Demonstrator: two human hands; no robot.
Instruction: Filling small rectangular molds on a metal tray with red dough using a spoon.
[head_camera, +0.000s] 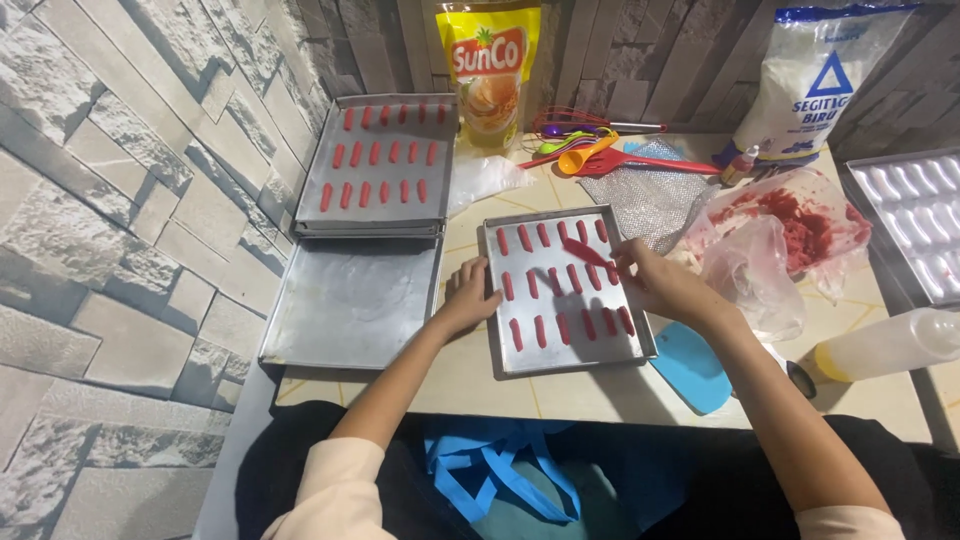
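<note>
Right hand (660, 285): fingers pinched together on a long red dough strip (585, 251), held over the upper right part of the square silver baking tray (497, 300).
Left hand (468, 298): fingers curled over the tray's left rim, steadying it; holding nothing else.
Dough strip: tilted across the upper row, one end at the fingertips, other end toward tray centre; touching the metal or just above it, cannot tell.
Tray contents: short red dough sticks (541, 331) in three rows, set close together.
Risk, smear: soft strip likely to stretch or tear if pulled, given the thin pinch.
Risk, crowding: strip lies across placed sticks; pressing down may merge or dent them.
Risk, slide: tray near the table edge; a push from the right could shift it if the left grip loosens.
Beyond, left: empty larger tray (350, 305), filled tray (380, 160) stacked behind.
Beyond, right: clear plastic bag of red dough (800, 225), blue scraper (690, 368).
</note>
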